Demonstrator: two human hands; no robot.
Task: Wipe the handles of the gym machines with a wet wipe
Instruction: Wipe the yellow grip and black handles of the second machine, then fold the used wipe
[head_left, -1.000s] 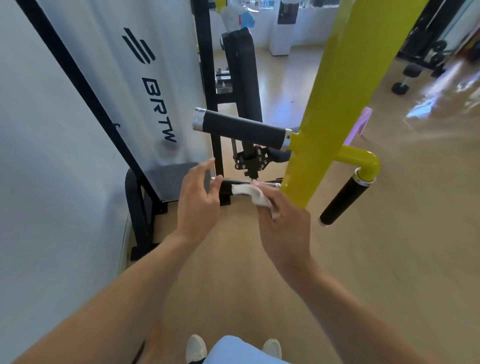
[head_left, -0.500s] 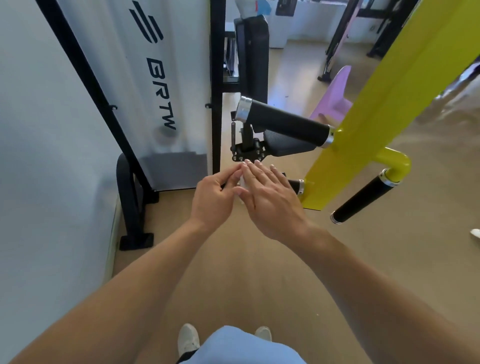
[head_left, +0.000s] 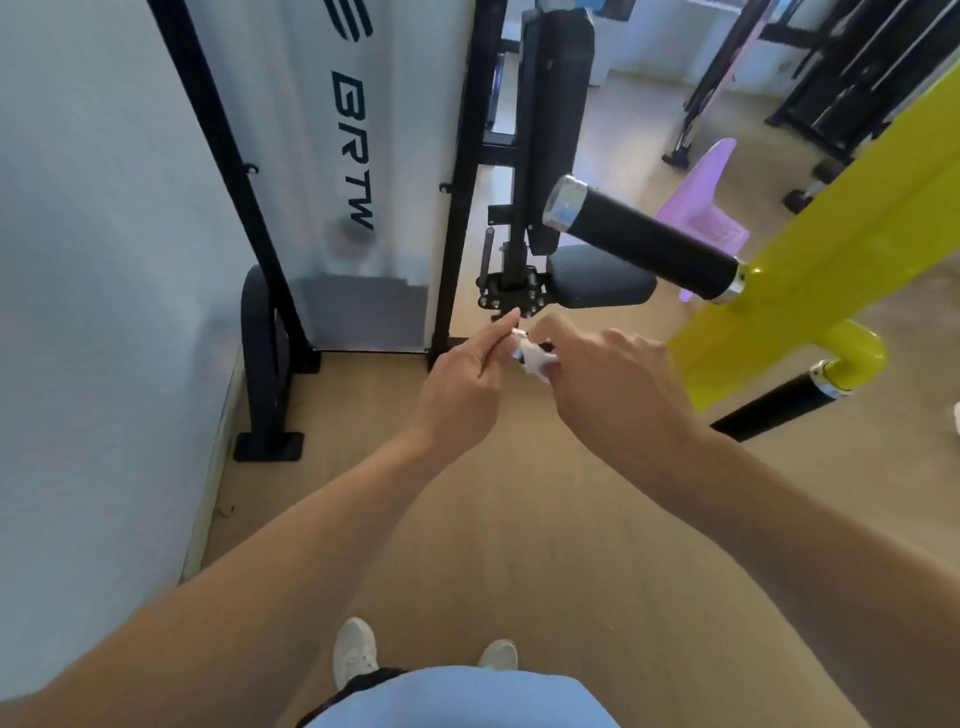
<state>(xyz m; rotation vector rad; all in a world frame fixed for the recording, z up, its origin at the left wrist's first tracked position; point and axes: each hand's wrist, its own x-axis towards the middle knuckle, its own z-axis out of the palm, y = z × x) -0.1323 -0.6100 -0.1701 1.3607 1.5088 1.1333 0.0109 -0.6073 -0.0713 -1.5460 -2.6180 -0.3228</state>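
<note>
**Wiping the low handle: grip tips**

Pinching the wet wipe (head_left: 534, 358) w/ the right hand (head_left: 613, 379), fingers curled down over it and pressing it onto a small low handle (head_left: 519, 334); only its metal tip shows, the rest is hidden under the hand. Left hand (head_left: 460, 389) sits just beside, forefinger stretched out to that tip, other fingers loosely folded, gripping nothing I can see.

To do it well, I'd say: wrap the wipe fully round the bar, not just on top, twist while sliding end to end, and steady the bar w/ the left hand.

Upper black handle (head_left: 644, 244) and lower right handle (head_left: 774, 402) on the yellow frame (head_left: 831, 280) look next in line.
</note>
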